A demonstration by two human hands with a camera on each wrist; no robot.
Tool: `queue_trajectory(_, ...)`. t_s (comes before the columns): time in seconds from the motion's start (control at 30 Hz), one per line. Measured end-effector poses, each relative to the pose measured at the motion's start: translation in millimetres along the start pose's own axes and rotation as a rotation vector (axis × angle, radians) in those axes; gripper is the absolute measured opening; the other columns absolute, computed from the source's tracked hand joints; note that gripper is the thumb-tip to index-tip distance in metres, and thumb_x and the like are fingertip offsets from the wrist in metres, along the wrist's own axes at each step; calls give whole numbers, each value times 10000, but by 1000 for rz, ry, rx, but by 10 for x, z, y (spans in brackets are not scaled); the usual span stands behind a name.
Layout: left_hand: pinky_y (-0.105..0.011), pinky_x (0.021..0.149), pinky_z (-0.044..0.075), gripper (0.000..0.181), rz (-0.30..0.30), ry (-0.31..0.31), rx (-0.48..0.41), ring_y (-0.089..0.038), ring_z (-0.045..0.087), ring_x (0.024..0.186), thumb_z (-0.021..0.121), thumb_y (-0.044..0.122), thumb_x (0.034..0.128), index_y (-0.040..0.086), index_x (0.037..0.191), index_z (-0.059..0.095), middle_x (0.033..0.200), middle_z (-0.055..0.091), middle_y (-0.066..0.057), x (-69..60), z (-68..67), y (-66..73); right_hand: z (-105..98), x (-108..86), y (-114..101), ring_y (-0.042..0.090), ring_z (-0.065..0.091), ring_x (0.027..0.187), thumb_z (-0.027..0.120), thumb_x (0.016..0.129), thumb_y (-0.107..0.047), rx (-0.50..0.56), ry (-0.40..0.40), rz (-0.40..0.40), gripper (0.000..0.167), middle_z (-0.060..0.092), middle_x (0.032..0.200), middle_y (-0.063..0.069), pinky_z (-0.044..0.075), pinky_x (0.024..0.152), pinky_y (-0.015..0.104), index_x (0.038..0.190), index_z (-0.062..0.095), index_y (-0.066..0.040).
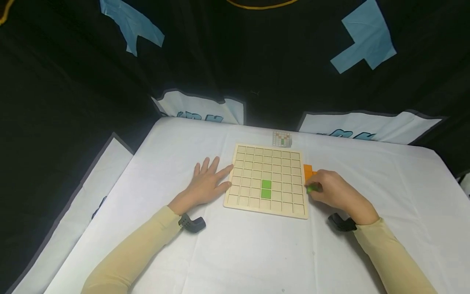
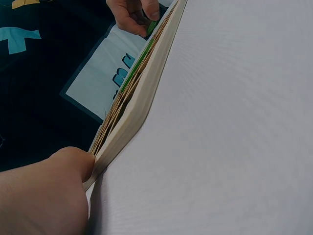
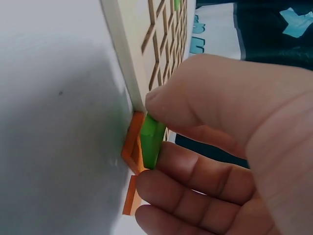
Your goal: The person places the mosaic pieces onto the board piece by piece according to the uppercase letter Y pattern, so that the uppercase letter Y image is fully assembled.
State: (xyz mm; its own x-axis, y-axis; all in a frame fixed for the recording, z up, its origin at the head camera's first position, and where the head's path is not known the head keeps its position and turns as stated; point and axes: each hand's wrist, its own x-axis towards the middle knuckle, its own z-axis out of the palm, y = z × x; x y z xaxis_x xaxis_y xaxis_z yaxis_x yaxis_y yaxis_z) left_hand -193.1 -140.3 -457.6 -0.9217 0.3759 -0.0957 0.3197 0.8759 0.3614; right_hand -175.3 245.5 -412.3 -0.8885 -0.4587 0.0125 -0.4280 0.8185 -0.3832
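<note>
Head view: right hand (image 1: 332, 191) pinches a green tile (image 1: 310, 189) in its grip, left hand (image 1: 206, 181) spread, touching the wooden board (image 1: 257, 166).

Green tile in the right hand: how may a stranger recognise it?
On the white table lies a gridded board. By its right edge, the right hand pinches the tile: green, unlike nearby orange tiles, and held, unlike the board's green squares.

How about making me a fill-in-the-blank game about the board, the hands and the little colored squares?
1. The right hand pinches a piece colored ____.
2. On the wooden board lie exactly ____ green squares.
3. The hand nearer the orange pieces is the ____ one.
4. The cloth under the board is colored ____.

Missing words: green; two; right; white.
</note>
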Motion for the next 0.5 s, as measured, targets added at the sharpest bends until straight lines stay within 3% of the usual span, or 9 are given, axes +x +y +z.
queue_trajectory(0.3, -721, 1225, -8, 610, 6, 3, -5, -522, -13, 1562, 428, 491, 1039, 281, 1605, 340, 1704, 93, -244, -4, -6, 5, -9, 97, -48, 153, 547, 748, 775, 779, 16, -14, 33, -50, 184, 717, 875, 52, 495, 697, 313, 960, 783, -13)
queue_trajectory(0.5, -716, 1228, -3, 611, 2, -6, 12, -515, -17, 1566, 424, 497, 1043, 290, 1610, 326, 1707, 90, -237, 2, 4, 1, -22, 198, -101, 138, 516, 737, 758, 796, 18, -35, 40, -114, 169, 686, 850, 39, 462, 683, 285, 959, 771, -24)
